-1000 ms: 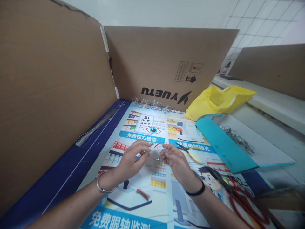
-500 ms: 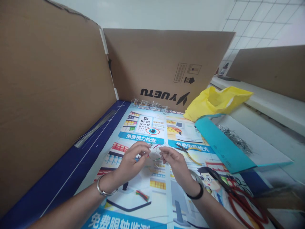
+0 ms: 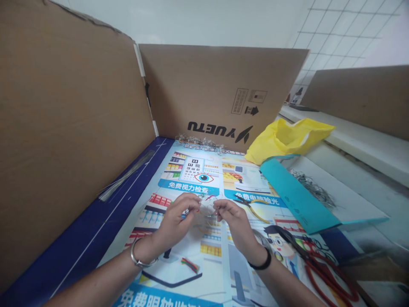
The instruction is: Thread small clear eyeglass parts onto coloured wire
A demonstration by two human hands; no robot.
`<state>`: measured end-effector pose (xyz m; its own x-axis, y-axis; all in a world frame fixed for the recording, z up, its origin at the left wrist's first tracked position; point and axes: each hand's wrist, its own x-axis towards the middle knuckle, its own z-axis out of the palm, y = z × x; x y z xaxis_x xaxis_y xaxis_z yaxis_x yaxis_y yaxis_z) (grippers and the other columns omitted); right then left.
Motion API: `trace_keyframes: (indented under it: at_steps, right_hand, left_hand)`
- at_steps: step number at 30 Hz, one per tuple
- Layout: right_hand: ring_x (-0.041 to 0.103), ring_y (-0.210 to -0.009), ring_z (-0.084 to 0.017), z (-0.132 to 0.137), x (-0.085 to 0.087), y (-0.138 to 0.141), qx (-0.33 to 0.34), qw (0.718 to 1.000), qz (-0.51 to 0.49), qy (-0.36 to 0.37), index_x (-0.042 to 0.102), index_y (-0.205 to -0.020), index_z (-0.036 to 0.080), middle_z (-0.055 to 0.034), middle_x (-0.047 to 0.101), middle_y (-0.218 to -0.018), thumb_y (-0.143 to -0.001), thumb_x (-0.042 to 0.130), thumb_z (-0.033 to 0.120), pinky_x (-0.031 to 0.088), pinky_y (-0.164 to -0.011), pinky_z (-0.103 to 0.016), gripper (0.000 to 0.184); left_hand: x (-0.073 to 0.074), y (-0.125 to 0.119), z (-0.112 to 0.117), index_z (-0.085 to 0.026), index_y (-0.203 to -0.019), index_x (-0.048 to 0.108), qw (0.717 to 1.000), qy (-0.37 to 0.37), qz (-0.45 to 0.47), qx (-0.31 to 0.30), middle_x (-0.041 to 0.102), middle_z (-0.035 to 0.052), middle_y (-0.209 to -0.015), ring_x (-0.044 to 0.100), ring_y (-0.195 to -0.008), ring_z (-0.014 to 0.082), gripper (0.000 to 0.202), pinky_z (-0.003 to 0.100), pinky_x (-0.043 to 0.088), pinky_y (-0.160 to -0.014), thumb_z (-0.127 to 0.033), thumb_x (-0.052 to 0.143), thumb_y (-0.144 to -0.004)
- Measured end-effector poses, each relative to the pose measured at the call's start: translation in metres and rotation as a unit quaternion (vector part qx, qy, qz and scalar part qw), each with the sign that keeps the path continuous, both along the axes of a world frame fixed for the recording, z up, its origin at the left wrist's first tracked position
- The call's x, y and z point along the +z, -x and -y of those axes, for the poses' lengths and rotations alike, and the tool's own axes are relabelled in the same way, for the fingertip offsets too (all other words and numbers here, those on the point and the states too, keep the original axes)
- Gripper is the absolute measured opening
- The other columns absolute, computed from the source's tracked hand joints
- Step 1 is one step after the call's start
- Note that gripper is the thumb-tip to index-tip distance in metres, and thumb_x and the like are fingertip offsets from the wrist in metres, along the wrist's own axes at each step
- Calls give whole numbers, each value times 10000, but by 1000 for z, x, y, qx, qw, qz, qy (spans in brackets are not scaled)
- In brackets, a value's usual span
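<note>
Between my two hands is a thin, shiny wire piece (image 3: 209, 209), looped, with small red and green bits near its top. My left hand (image 3: 180, 215) pinches its left side with thumb and fingertips. On the other side my right hand (image 3: 233, 221) is closed on the wire with bent fingers. The exact shape of the piece is too fine to make out. Just right of my right hand lie yellow-handled pliers (image 3: 254, 209). A small bundle of coloured strips (image 3: 190, 265) lies below my left hand on the printed sheet (image 3: 212, 243).
Cardboard walls (image 3: 207, 85) stand behind and to the left. Tangled wire pieces (image 3: 201, 141) line the back wall. Straight wires (image 3: 128, 175) lie left. At right are a turquoise box (image 3: 297, 196) with a wire heap (image 3: 315, 187), a yellow bag (image 3: 287, 138) and red-handled scissors (image 3: 329, 277).
The camera view has shifted slightly. Both hands keep nearly the same pose around the wire piece, and the things around them stay in place.
</note>
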<state>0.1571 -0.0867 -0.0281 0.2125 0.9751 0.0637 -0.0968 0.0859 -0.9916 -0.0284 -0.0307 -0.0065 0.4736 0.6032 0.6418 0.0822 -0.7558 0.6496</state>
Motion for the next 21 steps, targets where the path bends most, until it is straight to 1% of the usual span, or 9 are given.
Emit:
trace_keyframes:
  at_steps: [3,6,9,11,14,18,21]
  right_hand:
    - [514,-614,-126,0,1,3,25,998,-64,2,620,-863,217,1,606,-776,-720,593,201,408,-580,-262,147]
    - [506,-612,-126,1,3,6,38,996,-79,8,606,-867,218,4,597,-763,-708,603,194,402,-585,-260,161]
    - [505,-607,-127,2,3,8,47,995,-84,12,607,-866,226,8,590,-757,-710,621,218,403,-586,-264,157]
    - [514,-623,-132,3,3,10,52,995,-89,13,610,-863,231,9,586,-763,-712,635,235,408,-591,-265,153]
    - [525,-654,-140,3,3,11,55,994,-93,11,611,-858,234,7,585,-764,-715,648,250,420,-607,-268,148]
    - [537,-675,-143,3,4,11,60,994,-91,16,610,-864,238,8,591,-773,-722,647,255,431,-616,-269,147]
    - [543,-694,-146,2,2,8,61,997,-50,7,608,-890,236,6,600,-790,-736,629,248,432,-622,-272,155]
  left_hand:
    - [-2,-1,1,-203,-877,604,1000,-20,-21,7,559,55,-992,548,-961,168,339,343,477,-813,45,412,-749]
    - [-3,-4,4,-215,-946,614,997,-30,-63,26,527,71,-1057,523,-1027,187,395,371,476,-848,49,399,-745]
    - [-3,-11,9,-205,-1016,597,993,-27,-99,65,513,91,-1078,504,-1058,215,345,401,479,-861,-7,449,-776]
    - [-1,-15,13,-199,-1005,604,988,-23,-131,75,507,99,-1084,503,-1049,229,299,411,488,-846,-42,482,-782]
    - [1,-20,16,-190,-978,621,981,-19,-171,90,492,111,-1114,515,-1018,242,290,428,498,-823,-42,488,-767]
    - [-1,-24,16,-185,-952,631,980,-5,-175,100,476,109,-1127,521,-1015,239,314,427,499,-829,-7,464,-755]
    - [-6,-23,12,-201,-950,635,982,11,-163,94,468,85,-1119,523,-1014,214,303,408,494,-851,-18,458,-786]
